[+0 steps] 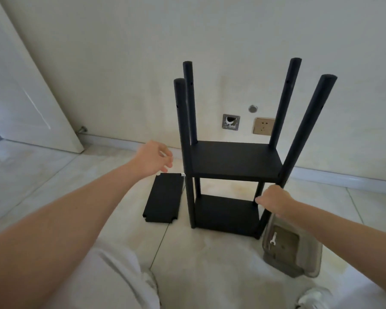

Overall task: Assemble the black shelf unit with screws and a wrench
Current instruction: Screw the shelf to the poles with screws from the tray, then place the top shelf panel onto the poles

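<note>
- Black shelf unit (232, 161) stands upright on the tiled floor (54, 175), near the wall, directly ahead of the person.
- Done so far, judging by how it stands: four posts up, two shelf boards fitted, a lower board (226, 214) near the floor and a middle board (236, 159) above it.
- Left to do: the posts run on bare well above the middle board, with open screw holes visible near their upper parts. A loose shelf panel (163, 198) lies flat on the floor just left of the unit. Probably the top board, not yet mounted.
- Right hand (274, 200) wraps the near right post (305, 134) just below the middle board; fingers curled round it, steadying the frame by the look of it.
- Left hand (153, 157) hovers above the far end of the loose panel, fingers loosely curled, holding nothing, not touching panel or unit.
- Small wrench (273, 239) lies in a clear plastic container (292, 253) on the floor, just right of the unit's base, beneath the right forearm.
- Hard to make out: any screws in the container; too murky to say. Whether the fitted boards are fully tightened cannot be told.
- Right hand hides the post section it holds; far posts' feet are hidden behind the boards.
</note>
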